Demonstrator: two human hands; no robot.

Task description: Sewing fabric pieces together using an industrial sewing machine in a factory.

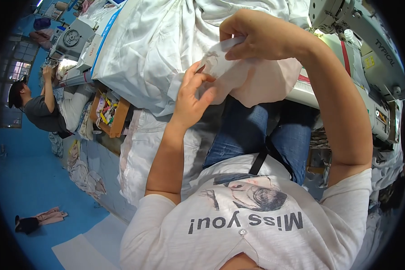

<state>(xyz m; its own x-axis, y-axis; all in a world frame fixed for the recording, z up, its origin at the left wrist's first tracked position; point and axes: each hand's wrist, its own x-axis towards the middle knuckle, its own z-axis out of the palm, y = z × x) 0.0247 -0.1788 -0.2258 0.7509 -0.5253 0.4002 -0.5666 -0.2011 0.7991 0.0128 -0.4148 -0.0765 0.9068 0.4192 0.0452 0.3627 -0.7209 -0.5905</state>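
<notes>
Up near the frame's top centre, both hands pinched one small pale fabric piece (220, 63): right hand (256, 38) gripping its upper edge, left hand (191, 96) its lower-left end. Its length ran diagonally between them, above the white cloth heap (148, 49).

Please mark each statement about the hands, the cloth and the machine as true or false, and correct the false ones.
1. Both hands hold the same small piece of white fabric. True.
2. The right hand rests flat on the sewing machine. False: it pinches the fabric's upper edge, away from the machine.
3. The left hand is below the right hand in the picture. True.
4. A large heap of white cloth lies beyond the hands. True.
5. The floor is red. False: it is blue.
</notes>
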